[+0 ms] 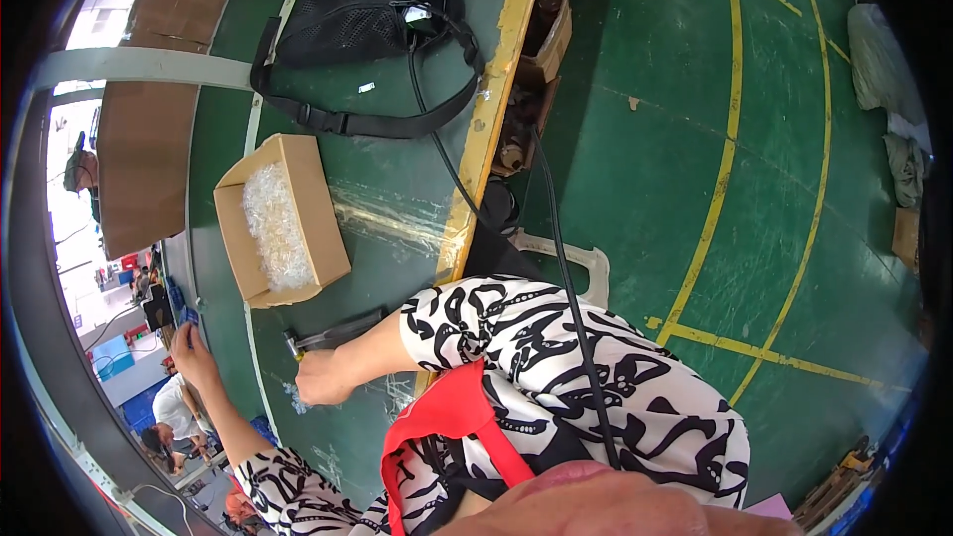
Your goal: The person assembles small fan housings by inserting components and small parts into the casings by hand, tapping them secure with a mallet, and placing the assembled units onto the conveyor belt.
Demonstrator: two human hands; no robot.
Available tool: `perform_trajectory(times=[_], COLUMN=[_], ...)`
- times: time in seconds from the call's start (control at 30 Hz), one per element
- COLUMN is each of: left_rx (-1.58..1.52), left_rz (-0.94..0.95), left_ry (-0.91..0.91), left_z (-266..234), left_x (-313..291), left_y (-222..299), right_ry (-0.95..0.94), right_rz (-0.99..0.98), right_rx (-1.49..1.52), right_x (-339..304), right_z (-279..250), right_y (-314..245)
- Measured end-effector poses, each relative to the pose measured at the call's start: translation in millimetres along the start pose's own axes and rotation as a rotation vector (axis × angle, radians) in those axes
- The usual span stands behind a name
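Observation:
My left hand (195, 354) is raised at the far left, beyond the pale line along the table. Its fingers are bent together; whatever they pinch, if anything, is too small to make out. Closer to my body, my right hand (324, 378) is closed in a fist low over the green table top. Small bluish, see-through pieces (295, 397) show beside its fingers, and the grip itself is hidden. Just past this hand lies a long dark tool (342, 331) with a yellowish end. An open cardboard box (323, 208) farther off holds many small clear plastic pieces (275, 228).
A black mesh bag (367, 15) with a strap lies at the back of the table. A black cable (556, 228) hangs across the yellow table edge (486, 129) to my body. Cartons (541, 60) and a pale stool (586, 268) stand below. Other people (179, 407) are at left.

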State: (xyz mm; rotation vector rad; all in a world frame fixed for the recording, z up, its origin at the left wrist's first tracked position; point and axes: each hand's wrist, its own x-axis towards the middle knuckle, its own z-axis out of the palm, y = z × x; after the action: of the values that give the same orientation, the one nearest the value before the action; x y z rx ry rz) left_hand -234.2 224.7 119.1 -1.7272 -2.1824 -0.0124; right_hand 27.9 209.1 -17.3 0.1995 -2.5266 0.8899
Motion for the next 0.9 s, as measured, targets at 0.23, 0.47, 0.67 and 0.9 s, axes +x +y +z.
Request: perform_trajectory(times=[0.23, 0.47, 0.67, 0.9], left_rx=[-0.041, -0.290, -0.305, -0.379], left_rz=[0.053, 0.023, 0.044, -0.149], left_ry=[0.082, 0.081, 0.106, 0.253], left_z=[48.4, 30.4, 12.6, 16.5], left_x=[3.7, -27.3, -74.8, -151.3], left_y=[27.2, 106.4, 135.7, 152.4], right_ry=[-0.001, 0.035, 0.006, 0.015], right_rz=[0.009, -0.002, 0.025, 0.079], right_rx=[0.019, 0.052, 0.086, 0.043], right_x=[2.1, -4.0, -3.6, -4.5], right_z=[-5.2, -0.3, -2.4, -2.2], right_y=[3.2, 6.0, 9.3, 14.7])
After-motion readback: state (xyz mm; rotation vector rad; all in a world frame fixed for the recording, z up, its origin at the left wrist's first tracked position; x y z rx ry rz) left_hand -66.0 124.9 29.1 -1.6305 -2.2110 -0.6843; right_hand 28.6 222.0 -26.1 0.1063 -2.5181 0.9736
